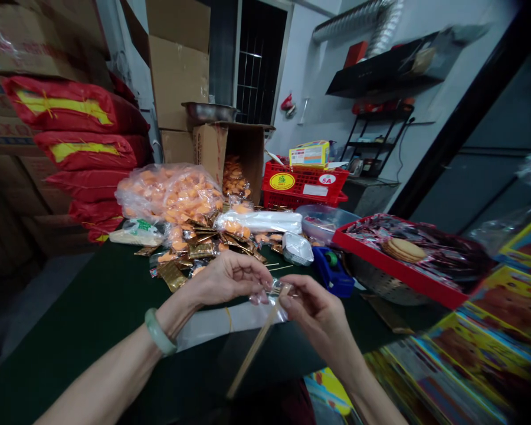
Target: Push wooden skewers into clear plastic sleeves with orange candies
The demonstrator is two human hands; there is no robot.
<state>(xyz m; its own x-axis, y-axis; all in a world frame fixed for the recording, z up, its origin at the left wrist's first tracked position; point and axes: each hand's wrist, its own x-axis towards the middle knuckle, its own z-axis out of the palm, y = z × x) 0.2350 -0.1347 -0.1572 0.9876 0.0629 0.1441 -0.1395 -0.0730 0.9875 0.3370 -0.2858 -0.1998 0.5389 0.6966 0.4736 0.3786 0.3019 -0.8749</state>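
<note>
A slim bundle of pale wooden sticks (257,348) slants down toward me over the table edge, slightly blurred. My right hand (321,310) pinches its upper end between thumb and fingers. Close beside it, my left hand (228,277), with a green bangle (159,332) on the wrist, is closed on a bit of clear plastic (260,297) at the top of the sticks. The fingers partly hide where plastic and sticks meet. Beneath both hands lies a flat translucent plastic sleeve (203,326) with a yellow rubber band (229,319) across it. Loose thin sticks (279,267) lie just beyond.
Orange pieces in a clear bag (170,189) and gold packets (172,276) heap at the back of the green table (71,319). A blue tape dispenser (334,273), foil trays (297,249) and a red box of packets (398,277) stand right. Red sacks (88,106) are stacked left.
</note>
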